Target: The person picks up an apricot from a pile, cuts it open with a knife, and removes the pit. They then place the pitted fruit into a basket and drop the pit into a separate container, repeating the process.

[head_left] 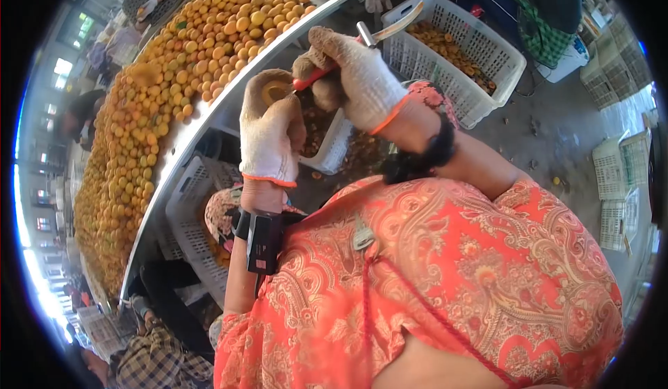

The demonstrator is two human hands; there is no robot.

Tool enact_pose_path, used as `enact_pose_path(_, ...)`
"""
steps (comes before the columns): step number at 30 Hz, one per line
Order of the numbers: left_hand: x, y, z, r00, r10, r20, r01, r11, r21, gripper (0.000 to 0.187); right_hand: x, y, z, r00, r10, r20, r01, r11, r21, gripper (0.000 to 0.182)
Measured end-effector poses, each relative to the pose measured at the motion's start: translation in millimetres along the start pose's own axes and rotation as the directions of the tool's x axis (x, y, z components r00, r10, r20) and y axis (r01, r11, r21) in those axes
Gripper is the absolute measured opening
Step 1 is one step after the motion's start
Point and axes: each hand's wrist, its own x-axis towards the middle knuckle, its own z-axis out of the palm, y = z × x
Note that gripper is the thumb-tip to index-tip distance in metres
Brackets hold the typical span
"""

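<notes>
My left hand [270,135], in a soiled white glove with an orange cuff, is closed around an orange apricot [277,92], whose hollowed face shows between thumb and fingers. My right hand [358,76], gloved the same way, grips a red-handled tool [311,78]. The tool's red end lies right at the apricot. Beyond the right fingers stick out a short metal cylinder and a pale curved strip. Below both hands, a white plastic crate [332,154] is partly hidden.
A metal-edged table [200,117] heaped with apricots [160,97] runs along the left. White crates stand at upper right, one with cut fruit [452,51], and under the table edge [198,204]. Other people work at upper left and lower left. Stacked crates [618,62] line the right.
</notes>
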Motion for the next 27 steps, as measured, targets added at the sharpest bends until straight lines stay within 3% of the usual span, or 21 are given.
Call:
enact_pose_path(1,19,-14,-9,0.960,0.278,-0.014,-0.255,0.898,0.357,0.030,1,1,0,0.998,-0.019,-0.054,0.021,0.999,0.047,0.032)
enact_pose_path(2,32,-22,-12,0.848,0.525,0.075,-0.438,0.615,0.656,0.030,3,3,1,0.997,-0.029,-0.065,0.032,0.998,0.048,0.032)
enact_pose_path(3,32,-18,-7,0.793,0.587,0.162,-0.470,0.420,0.776,0.027,4,5,3,0.993,-0.051,-0.106,0.050,0.999,-0.012,0.032)
enact_pose_path(6,74,-30,-50,0.840,0.518,0.165,-0.392,0.367,0.844,0.023,23,9,-11,0.993,-0.052,-0.102,0.044,0.995,-0.086,0.028)
enact_pose_path(7,65,-6,-36,0.981,0.073,-0.177,0.034,0.844,0.535,0.016,37,13,-16,0.975,-0.214,-0.063,0.192,0.950,-0.247,0.028)
enact_pose_path(8,59,2,-26,0.952,-0.046,-0.301,0.123,0.963,0.242,0.017,47,18,-21,0.933,-0.361,-0.001,0.331,0.857,-0.394,0.028)
enact_pose_path(9,58,5,-38,0.964,-0.159,-0.213,0.175,0.983,0.058,0.021,46,12,-22,0.979,-0.196,-0.061,0.124,0.801,-0.585,0.026)
enact_pose_path(10,56,9,-47,0.961,-0.254,-0.106,0.241,0.963,-0.124,0.026,49,18,-24,0.980,-0.191,-0.061,0.119,0.802,-0.585,0.026)
enact_pose_path(12,49,6,-49,0.964,-0.249,-0.090,0.232,0.959,-0.166,0.029,48,29,-26,0.875,-0.411,0.256,0.456,0.522,-0.721,0.022)
enact_pose_path(13,44,5,-47,0.968,-0.239,-0.070,0.221,0.953,-0.206,0.033,33,18,-15,0.902,-0.316,0.294,0.403,0.372,-0.836,0.023)
enact_pose_path(14,40,5,-47,0.968,-0.241,-0.073,0.221,0.952,-0.212,0.033,38,30,-22,0.886,-0.294,0.360,0.456,0.403,-0.794,0.025)
enact_pose_path(16,32,6,-43,0.967,-0.241,-0.082,0.217,0.948,-0.233,0.035,26,21,-9,0.878,-0.178,0.443,0.475,0.218,-0.853,0.027)
enact_pose_path(17,28,9,-37,0.955,-0.263,-0.140,0.222,0.942,-0.251,0.037,28,28,-11,0.879,-0.175,0.445,0.475,0.215,-0.853,0.027)
enact_pose_path(19,22,10,-37,0.957,-0.260,-0.132,0.228,0.950,-0.213,0.037,33,39,-13,0.695,-0.320,0.644,0.685,0.021,-0.728,0.028)
enact_pose_path(20,19,11,-38,0.958,-0.257,-0.128,0.234,0.957,-0.171,0.036,32,41,-14,0.691,-0.317,0.650,0.690,0.017,-0.724,0.028)
enact_pose_path(22,11,17,-42,0.954,-0.276,-0.117,0.251,0.949,-0.192,0.031,27,36,-6,0.811,-0.245,0.531,0.582,0.251,-0.773,0.020)
enact_pose_path(23,2,20,-43,0.976,-0.205,-0.073,0.201,0.978,-0.055,0.027,27,41,-5,0.804,-0.247,0.541,0.592,0.251,-0.766,0.020)
enact_pose_path(24,-7,23,-42,0.990,-0.140,-0.021,0.142,0.986,0.085,0.024,27,47,-4,0.806,-0.289,0.517,0.592,0.388,-0.706,0.018)
enact_pose_path(25,-18,31,-27,0.975,-0.128,-0.183,0.145,0.986,0.084,0.018,28,51,-2,0.809,-0.327,0.488,0.586,0.515,-0.626,0.016)
enact_pose_path(26,-27,34,-45,0.995,-0.050,-0.091,0.062,0.989,0.135,0.020,27,52,-3,0.802,-0.333,0.497,0.596,0.515,-0.616,0.016)
enact_pose_path(27,-34,40,-59,0.980,-0.016,-0.196,0.045,0.988,0.145,0.020,23,47,-2,0.850,-0.292,0.439,0.526,0.525,-0.669,0.015)
